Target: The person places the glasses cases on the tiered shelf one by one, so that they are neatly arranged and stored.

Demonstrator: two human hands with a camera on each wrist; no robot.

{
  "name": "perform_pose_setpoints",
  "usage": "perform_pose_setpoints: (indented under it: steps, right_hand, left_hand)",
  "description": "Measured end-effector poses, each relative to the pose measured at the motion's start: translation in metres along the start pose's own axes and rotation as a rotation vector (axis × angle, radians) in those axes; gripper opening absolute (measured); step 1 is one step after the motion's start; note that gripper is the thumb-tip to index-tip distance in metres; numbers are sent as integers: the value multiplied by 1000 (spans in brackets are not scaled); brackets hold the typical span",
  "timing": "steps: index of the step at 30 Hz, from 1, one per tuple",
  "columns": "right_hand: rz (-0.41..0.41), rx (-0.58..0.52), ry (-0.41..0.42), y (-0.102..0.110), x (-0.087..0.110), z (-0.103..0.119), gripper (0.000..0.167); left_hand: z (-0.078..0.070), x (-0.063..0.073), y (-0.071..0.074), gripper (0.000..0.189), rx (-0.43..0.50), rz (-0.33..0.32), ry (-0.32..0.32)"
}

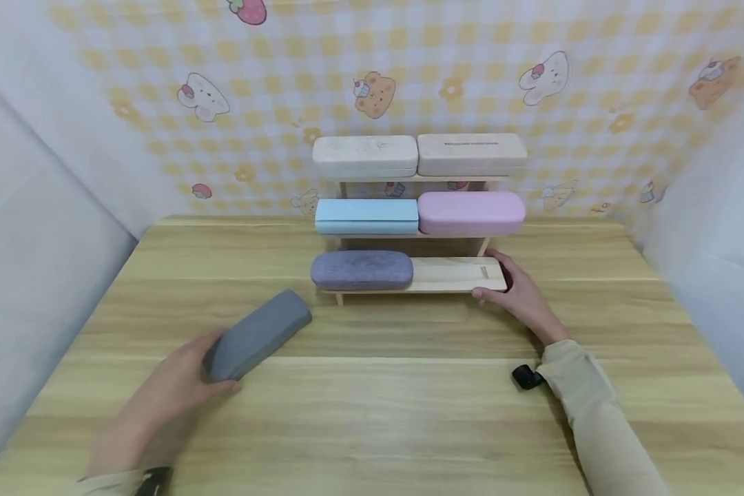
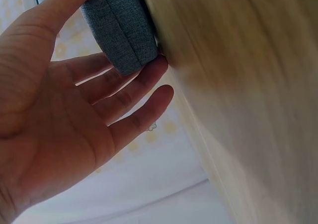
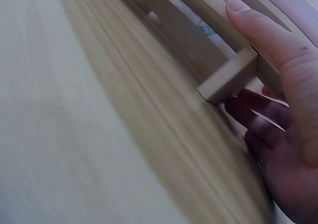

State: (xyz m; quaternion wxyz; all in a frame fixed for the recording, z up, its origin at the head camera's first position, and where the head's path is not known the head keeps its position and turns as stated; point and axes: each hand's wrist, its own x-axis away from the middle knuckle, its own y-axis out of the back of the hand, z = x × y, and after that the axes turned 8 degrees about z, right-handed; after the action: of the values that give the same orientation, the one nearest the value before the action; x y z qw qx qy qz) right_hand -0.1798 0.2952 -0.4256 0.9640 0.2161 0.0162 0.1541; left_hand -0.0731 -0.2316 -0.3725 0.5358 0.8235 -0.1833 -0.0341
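Note:
My left hand (image 1: 176, 382) holds a grey fabric glasses case (image 1: 260, 335) by its near end, over the table left of a three-tier wooden stand (image 1: 449, 274). In the left wrist view the thumb and fingertips lie on opposite sides of the case (image 2: 121, 30). My right hand (image 1: 523, 296) grips the stand's bottom tier at its right end, thumb along the front edge and fingers behind. A purple-grey glasses case (image 1: 362, 270) lies on that tier's left half; bare wood shows on its right half.
On the middle tier sit a light blue case (image 1: 367, 218) and a pink case (image 1: 471, 212). The top tier bears a cream case (image 1: 366, 157) and a beige case (image 1: 471, 157). A yellow checked cloth (image 1: 459, 55) hangs behind the wooden table (image 1: 372, 427).

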Motion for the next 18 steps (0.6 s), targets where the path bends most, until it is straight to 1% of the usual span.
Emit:
perform_pose_setpoints:
  steps: [3,5,7,12,18]
  right_hand:
    - [29,-72,25,5,3,-1,79]
    - [44,-128,40,6,2,-1,76]
    - [58,-154,55,8,3,-3,74]
    - [87,-174,68,14,4,-4,73]
    - [121,-202,74,17,3,-5,75]
  left_hand:
    - [0,-1,0,89,-3,4,1]
    - [1,0,1,90,-3,8,2]
    - [2,1,1,90,2,11,-4]
    - [4,0,2,88,10,10,-22]
    - [4,1,3,88,18,18,-12]
